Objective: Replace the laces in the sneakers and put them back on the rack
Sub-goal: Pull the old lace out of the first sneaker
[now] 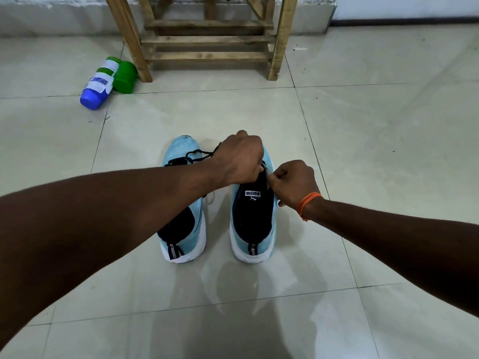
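Tiled floor [363, 125] before a wooden rack [207, 42]: left sneaker [181, 154] and right sneaker [256, 218] stand side by side, the latter's insole reading "PUMA"; left hand [238, 159] and right hand [293, 185], fingers curled, pinch its lace [265, 167].

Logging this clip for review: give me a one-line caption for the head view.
Left hand and right hand work a lace at the right sneaker, wooden rack behind.

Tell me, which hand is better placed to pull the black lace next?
Probably left: the black lace runs into the curled left hand, while the right hand pinches at the edge of the right sneaker.
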